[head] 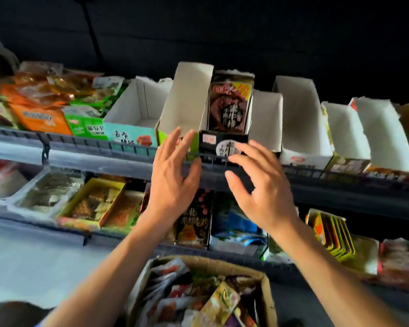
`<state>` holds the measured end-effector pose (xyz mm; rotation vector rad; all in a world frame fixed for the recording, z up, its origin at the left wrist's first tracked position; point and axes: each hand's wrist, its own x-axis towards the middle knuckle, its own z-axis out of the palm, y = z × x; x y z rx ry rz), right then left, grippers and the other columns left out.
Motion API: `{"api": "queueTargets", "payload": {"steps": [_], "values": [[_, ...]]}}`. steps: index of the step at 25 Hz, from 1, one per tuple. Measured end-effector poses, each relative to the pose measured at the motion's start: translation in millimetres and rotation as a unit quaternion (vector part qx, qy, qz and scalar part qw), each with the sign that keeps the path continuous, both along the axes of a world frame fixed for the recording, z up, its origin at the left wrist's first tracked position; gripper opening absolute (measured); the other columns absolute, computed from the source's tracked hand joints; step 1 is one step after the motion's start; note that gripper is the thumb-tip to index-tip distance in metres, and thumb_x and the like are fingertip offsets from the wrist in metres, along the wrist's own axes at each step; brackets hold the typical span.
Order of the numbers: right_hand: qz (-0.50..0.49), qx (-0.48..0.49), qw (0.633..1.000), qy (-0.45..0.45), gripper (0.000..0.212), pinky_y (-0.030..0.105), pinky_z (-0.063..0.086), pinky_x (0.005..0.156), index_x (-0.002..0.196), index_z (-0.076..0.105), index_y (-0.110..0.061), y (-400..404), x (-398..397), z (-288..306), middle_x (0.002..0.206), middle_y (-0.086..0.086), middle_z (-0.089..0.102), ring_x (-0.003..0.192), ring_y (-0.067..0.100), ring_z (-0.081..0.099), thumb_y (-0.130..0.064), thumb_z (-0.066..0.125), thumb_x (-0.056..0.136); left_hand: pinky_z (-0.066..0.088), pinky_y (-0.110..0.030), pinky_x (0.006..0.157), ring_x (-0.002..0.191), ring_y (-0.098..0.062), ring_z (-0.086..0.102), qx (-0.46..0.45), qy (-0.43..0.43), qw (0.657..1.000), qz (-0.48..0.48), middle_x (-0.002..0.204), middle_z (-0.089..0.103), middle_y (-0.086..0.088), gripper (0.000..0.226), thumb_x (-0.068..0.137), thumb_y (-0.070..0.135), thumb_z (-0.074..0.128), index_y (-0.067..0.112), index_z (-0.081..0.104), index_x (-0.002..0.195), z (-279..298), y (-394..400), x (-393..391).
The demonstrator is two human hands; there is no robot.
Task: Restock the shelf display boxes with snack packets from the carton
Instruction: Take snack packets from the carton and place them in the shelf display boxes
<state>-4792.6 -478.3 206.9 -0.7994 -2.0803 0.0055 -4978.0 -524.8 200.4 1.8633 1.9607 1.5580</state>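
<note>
Both hands are spread and hold nothing: the left hand (172, 175) and right hand (257, 185) hover at centre frame before the black display box (223, 142), which holds dark packets (229, 109). The carton (198, 296) sits at bottom centre, full. A careless nudge could tip the light empty box (184, 102) beside it; the shelf rail (104, 147) crowds access.

Carton (267, 293) cut off by bottom edge.
</note>
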Motion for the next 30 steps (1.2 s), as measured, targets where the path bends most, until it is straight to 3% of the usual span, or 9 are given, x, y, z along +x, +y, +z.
{"api": "queueTargets", "payload": {"steps": [3, 6, 9, 13, 17, 20, 24, 27, 30], "values": [[-0.015, -0.14, 0.99, -0.01, 0.022, 0.034, 0.046, 0.101, 0.108, 0.071, -0.011, -48, -4, -104, 0.118, 0.001, 0.067, 0.114, 0.02, 0.058, -0.022, 0.059, 0.093, 0.036, -0.041, 0.112, 0.134, -0.027, 0.043, -0.072, -0.05, 0.995, 0.041, 0.143, 0.05, -0.012, 0.053, 0.088, 0.019, 0.056, 0.01, 0.052, 0.14, -105, -61, 18], [-0.076, -0.436, 0.879, -0.18, 0.032, 0.033, 0.047, 0.097, 0.126, 0.063, -0.022, -95, 14, -222, 0.128, -0.002, 0.064, 0.12, 0.021, 0.058, -0.026, 0.057, 0.095, 0.047, -0.046, 0.102, 0.128, -0.033, 0.051, -0.339, 0.005, 0.94, -0.044, 0.143, 0.051, -0.004, 0.052, 0.086, 0.032, 0.05, 0.034, 0.05, 0.137, -241, -126, 12], [-0.073, -0.447, 0.822, -0.345, 0.043, 0.031, 0.041, 0.106, 0.136, 0.055, -0.03, -133, 37, -289, 0.14, -0.005, 0.056, 0.13, 0.018, 0.047, -0.027, 0.051, 0.093, 0.041, -0.044, 0.111, 0.142, -0.028, 0.037, -0.482, 0.099, 0.865, -0.099, 0.159, 0.027, 0.003, 0.072, 0.085, 0.059, 0.054, 0.049, 0.024, 0.15, -325, -180, -7], [-0.021, -0.41, 0.844, -0.344, 0.041, 0.04, 0.035, 0.112, 0.135, 0.056, -0.023, -140, 10, -297, 0.146, -0.005, 0.049, 0.135, 0.023, 0.041, -0.03, 0.051, 0.095, 0.043, -0.045, 0.106, 0.135, -0.029, 0.042, -0.498, 0.141, 0.854, -0.041, 0.154, 0.037, 0.002, 0.072, 0.084, 0.066, 0.044, 0.048, 0.023, 0.151, -302, -163, -8], [0.007, -0.399, 0.828, -0.394, 0.036, 0.039, 0.052, 0.092, 0.11, 0.072, -0.025, -142, -3, -318, 0.117, -0.004, 0.067, 0.105, 0.023, 0.062, -0.028, 0.076, 0.075, 0.039, -0.043, 0.107, 0.135, -0.028, 0.037, -0.463, 0.11, 0.879, 0.031, 0.149, 0.038, -0.004, 0.086, 0.079, 0.078, 0.044, 0.027, 0.037, 0.148, -283, -117, -25], [-0.011, -0.392, 0.83, -0.398, 0.034, 0.038, 0.057, 0.082, 0.094, 0.074, -0.029, -143, -2, -328, 0.107, -0.008, 0.07, 0.095, 0.021, 0.063, -0.029, 0.084, 0.062, 0.036, -0.04, 0.108, 0.135, -0.027, 0.037, -0.454, 0.107, 0.885, 0.018, 0.15, 0.037, -0.008, 0.081, 0.088, 0.055, 0.056, 0.015, 0.027, 0.152, -288, -90, -40], [-0.026, -0.367, 0.856, -0.363, 0.028, 0.038, 0.053, 0.076, 0.089, 0.072, -0.028, -137, -4, -329, 0.101, -0.01, 0.066, 0.094, 0.02, 0.06, -0.025, 0.079, 0.063, 0.037, -0.04, 0.108, 0.127, -0.028, 0.047, -0.491, 0.175, 0.853, -0.035, 0.14, 0.049, -0.007, 0.076, 0.087, 0.053, 0.062, 0.015, 0.032, 0.145, -306, -82, -39], [-0.036, -0.38, 0.845, -0.374, 0.021, 0.042, 0.053, 0.08, 0.09, 0.071, -0.025, -136, 1, -331, 0.099, -0.006, 0.066, 0.095, 0.024, 0.06, -0.026, 0.068, 0.069, 0.049, -0.04, 0.088, 0.107, -0.029, 0.063, -0.557, 0.142, 0.818, 0.012, 0.119, 0.064, -0.008, 0.041, 0.094, 0.033, 0.058, 0.016, 0.041, 0.127, -312, -82, -38], [-0.05, -0.413, 0.819, -0.395, 0.034, 0.044, 0.049, 0.093, 0.104, 0.07, -0.024, -137, 13, -333, 0.11, -0.004, 0.064, 0.108, 0.026, 0.056, -0.032, 0.049, 0.078, 0.051, -0.04, 0.082, 0.101, -0.032, 0.066, -0.554, 0.165, 0.816, 0.016, 0.11, 0.069, -0.01, 0.028, 0.096, 0.031, 0.054, 0.017, 0.05, 0.12, -310, -80, -42]]}}
